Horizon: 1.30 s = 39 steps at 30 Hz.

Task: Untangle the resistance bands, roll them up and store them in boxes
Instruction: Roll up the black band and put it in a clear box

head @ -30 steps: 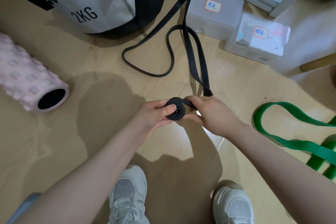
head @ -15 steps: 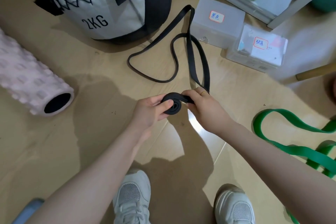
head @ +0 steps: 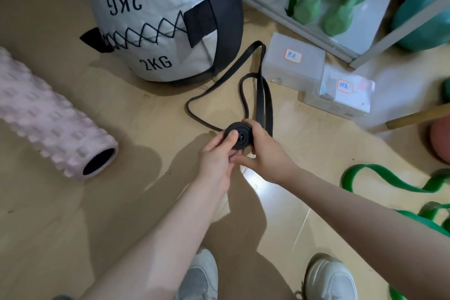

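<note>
1. Both hands were clamped on the black band (head: 261,95): left hand (head: 215,156) pinched the coil (head: 238,135), right hand (head: 264,151) cupped its far side.
2. Roughly half was wound, I'd judge; the loose tail lay beyond the fingers, toward the two boxes (head: 293,62).
3. The green band (head: 389,179), right of the right hand, sat unrolled and ran off-frame.
4. Box contents weren't readable.

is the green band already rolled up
No, the green band lies loose in open loops on the floor at the right, while both hands are rolling the black band.
</note>
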Motion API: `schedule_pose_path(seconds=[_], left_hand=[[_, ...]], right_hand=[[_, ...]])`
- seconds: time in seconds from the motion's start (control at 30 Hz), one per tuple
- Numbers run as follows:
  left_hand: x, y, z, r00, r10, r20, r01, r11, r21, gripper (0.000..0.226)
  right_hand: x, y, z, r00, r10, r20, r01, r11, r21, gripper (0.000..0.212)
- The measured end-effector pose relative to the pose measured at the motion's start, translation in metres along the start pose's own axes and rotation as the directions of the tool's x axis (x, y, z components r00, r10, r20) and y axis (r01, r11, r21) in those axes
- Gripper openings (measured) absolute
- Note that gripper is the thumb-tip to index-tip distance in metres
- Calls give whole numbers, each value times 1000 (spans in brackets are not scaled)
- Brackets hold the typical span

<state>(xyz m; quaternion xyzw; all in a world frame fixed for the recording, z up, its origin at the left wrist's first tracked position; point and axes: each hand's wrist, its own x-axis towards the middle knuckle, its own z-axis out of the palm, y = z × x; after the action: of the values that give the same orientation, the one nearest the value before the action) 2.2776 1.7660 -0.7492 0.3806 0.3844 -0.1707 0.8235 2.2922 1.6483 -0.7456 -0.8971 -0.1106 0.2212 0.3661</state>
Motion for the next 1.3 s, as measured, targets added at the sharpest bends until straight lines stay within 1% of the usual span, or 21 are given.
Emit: schedule_pose_path(seconds=[0.1, 0.17, 0.2, 0.27, 0.37, 0.43, 0.5, 0.6, 0.67, 0.73, 0.77, 0.8, 0.87, 0.9, 0.93, 1.0, 1.03, 1.07, 1.17, 1.23, 1.3], left_hand=[[4, -5, 10, 996, -67, 59, 71, 996, -55, 26], [6, -8, 15, 986, -104, 133, 105, 995, 2, 26], [7, -9, 16, 976, -129, 176, 118, 990, 74, 24], [9, -8, 12, 947, -199, 251, 116, 943, 311, 24], [13, -2, 6, 906, -324, 273, 87, 773, 629, 34], [15, 1, 7, 907, -352, 231, 52, 638, 768, 37], [17, 1, 7, 942, -296, 158, 36, 558, 829, 40], [12, -8, 2, 975, -165, 147, -17, 609, 793, 20], [6, -15, 1, 989, -56, 134, -67, 643, 763, 7], [3, -17, 3, 991, 65, 118, -132, 631, 765, 10], [3, -16, 3, 982, 138, 132, -186, 553, 812, 13], [3, -14, 1, 965, 198, 175, -243, 409, 880, 13], [0, -11, -3, 929, 249, 274, -305, 93, 948, 11], [-2, -11, -4, 920, 250, 302, -309, -12, 951, 13], [-4, -10, -4, 915, 250, 317, -307, -77, 949, 15], [-7, -10, -6, 900, 278, 337, -311, -135, 941, 20], [-7, -10, -8, 895, 295, 335, -313, -119, 942, 23], [-8, -9, -11, 897, 302, 322, -320, -57, 946, 23], [-7, -7, -20, 914, 310, 263, -334, 203, 921, 11], [-9, -5, -22, 915, 322, 244, -348, 325, 879, 14], [-9, -2, -26, 918, 321, 233, -363, 446, 818, 15]], right_hand=[[0, 5, -7, 986, 43, -159, -76, 976, -206, 63], [-4, 13, -18, 983, 13, -182, -63, 960, -272, 59], [-8, 19, -25, 989, -2, -145, -38, 962, -271, 57], [-15, 31, -40, 999, -40, 20, 45, 953, -298, 54], [-19, 41, -56, 950, -122, 289, 248, 856, -453, 54], [-16, 40, -57, 903, -166, 396, 366, 779, -509, 54], [-11, 39, -53, 876, -249, 413, 450, 729, -516, 56], [-3, 49, -43, 858, -288, 426, 498, 667, -554, 64], [1, 57, -36, 856, -254, 450, 480, 713, -510, 80], [3, 60, -32, 861, -251, 442, 446, 789, -422, 93], [4, 60, -31, 868, -248, 429, 435, 797, -419, 95], [4, 60, -31, 872, -245, 424, 439, 774, -456, 93], [6, 60, -32, 854, -310, 418, 509, 664, -547, 81], [7, 58, -33, 831, -364, 420, 554, 612, -565, 73], [9, 56, -35, 810, -395, 434, 587, 572, -573, 65], [14, 53, -38, 792, -366, 488, 608, 542, -581, 53], [16, 52, -38, 785, -352, 510, 616, 534, -580, 47], [18, 52, -38, 779, -358, 514, 621, 550, -559, 41], [17, 54, -34, 778, -443, 445, 595, 746, -299, 31], [14, 56, -27, 819, -429, 380, 500, 859, -109, 23], [7, 53, -21, 866, -384, 321, 402, 916, 12, 19]])
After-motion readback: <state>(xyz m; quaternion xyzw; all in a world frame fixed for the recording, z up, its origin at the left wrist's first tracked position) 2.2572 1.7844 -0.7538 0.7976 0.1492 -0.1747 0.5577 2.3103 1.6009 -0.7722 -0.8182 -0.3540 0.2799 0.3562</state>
